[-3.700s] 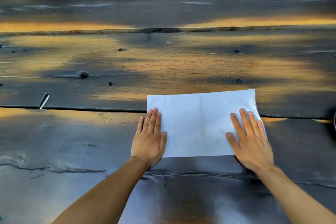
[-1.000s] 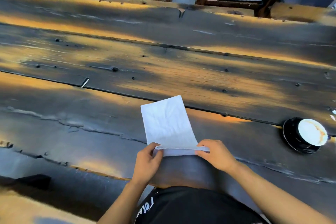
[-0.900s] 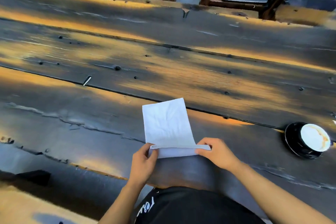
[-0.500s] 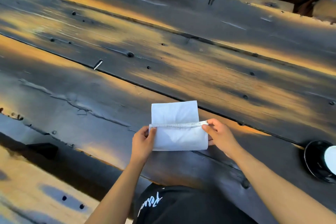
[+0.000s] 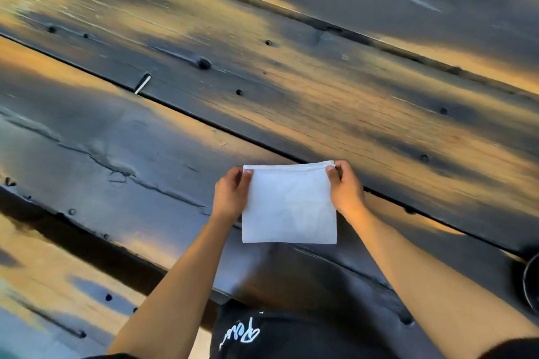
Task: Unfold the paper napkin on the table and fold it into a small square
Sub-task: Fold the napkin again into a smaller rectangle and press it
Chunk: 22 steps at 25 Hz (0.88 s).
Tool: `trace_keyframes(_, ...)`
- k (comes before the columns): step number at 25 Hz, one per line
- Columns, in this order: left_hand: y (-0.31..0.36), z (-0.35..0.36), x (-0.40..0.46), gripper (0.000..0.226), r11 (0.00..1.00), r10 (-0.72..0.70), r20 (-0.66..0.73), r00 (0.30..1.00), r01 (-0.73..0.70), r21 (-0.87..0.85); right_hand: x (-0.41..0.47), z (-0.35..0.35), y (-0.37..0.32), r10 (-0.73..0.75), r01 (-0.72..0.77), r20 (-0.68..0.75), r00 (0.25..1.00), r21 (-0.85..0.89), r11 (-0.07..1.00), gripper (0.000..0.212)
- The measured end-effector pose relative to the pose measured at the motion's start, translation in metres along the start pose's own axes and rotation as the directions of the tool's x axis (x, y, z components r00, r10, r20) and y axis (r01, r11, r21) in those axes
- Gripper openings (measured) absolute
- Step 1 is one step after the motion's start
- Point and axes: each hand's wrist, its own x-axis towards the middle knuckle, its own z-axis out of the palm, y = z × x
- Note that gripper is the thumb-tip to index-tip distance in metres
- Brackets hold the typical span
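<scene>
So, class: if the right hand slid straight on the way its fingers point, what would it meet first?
The right hand points away across the table; beyond the napkin corner it pinches, only bare planks show, so the way looks free.

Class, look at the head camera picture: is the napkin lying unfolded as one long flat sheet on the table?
No: the napkin is folded to a near-square, and the left hand and right hand pinch its far corners.

Napkin (image 5: pixel 288 207) now folded over to far edge.
</scene>
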Motion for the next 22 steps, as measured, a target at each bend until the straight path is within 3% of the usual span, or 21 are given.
trace_keyframes(6, 0.003, 0.009, 0.014, 0.026, 0.991, -0.046, -0.082, 0.996, 0.056, 0.122, 0.013, 0.009, 0.002, 0.016, -0.02, -0.076, 0.997, -0.05, 0.999, 0.027)
trace_keyframes(12, 0.005, 0.016, 0.013, 0.024, 0.961, 0.003, -0.218, 0.976, 0.057, 0.271, 0.007, 0.005, -0.003, -0.044, -0.014, -0.207, 0.977, -0.27, 0.963, 0.022)
trace_keyframes(14, 0.001, 0.015, 0.01, 0.021, 0.949, 0.091, -0.236, 0.967, -0.012, 0.317, 0.004, 0.006, -0.002, -0.076, -0.001, -0.251, 0.965, -0.293, 0.956, 0.019)
trace_keyframes(16, -0.008, 0.014, 0.001, 0.02, 0.869, 0.313, -0.239, 0.919, -0.176, 0.463, -0.003, 0.013, -0.003, -0.185, 0.075, -0.298, 0.937, -0.346, 0.935, 0.018)
trace_keyframes(19, -0.031, 0.013, -0.008, 0.04, 0.648, 0.564, -0.021, 0.826, -0.426, 0.632, -0.021, 0.039, -0.009, -0.53, 0.374, -0.211, 0.821, -0.502, 0.78, 0.024)
trace_keyframes(22, -0.049, 0.01, -0.001, 0.054, 0.53, 0.612, 0.19, 0.768, -0.576, 0.622, -0.033, 0.087, -0.015, -0.704, 0.615, 0.059, 0.708, -0.541, 0.573, 0.036)
